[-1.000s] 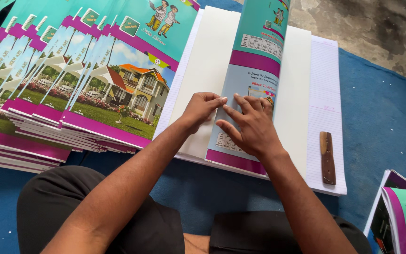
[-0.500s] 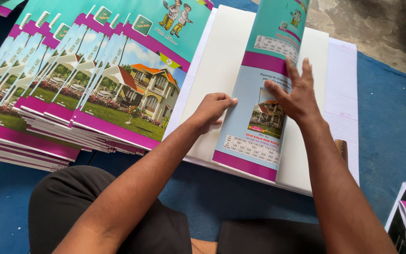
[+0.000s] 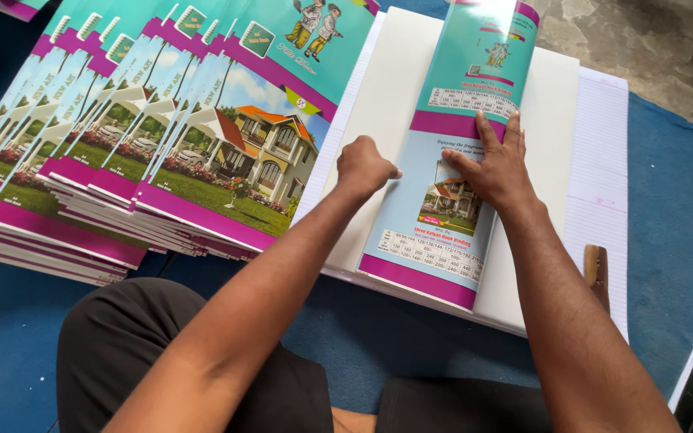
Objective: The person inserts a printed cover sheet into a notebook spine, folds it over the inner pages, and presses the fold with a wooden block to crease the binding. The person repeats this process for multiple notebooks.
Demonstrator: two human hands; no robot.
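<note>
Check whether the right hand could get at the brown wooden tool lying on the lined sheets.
Probably yes. The wooden tool lies uncovered on the lined sheets, just beside the right forearm. The right hand rests flat on the folded cover, holding nothing, so drawing it back looks unobstructed.

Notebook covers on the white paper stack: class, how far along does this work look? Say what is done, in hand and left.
Done: finished notebooks lie fanned at left. In hand: the right hand presses a cover sheet flat on the white paper stack, the left hand fisted at its edge. Left: this cover lies only half across the stack.
</note>
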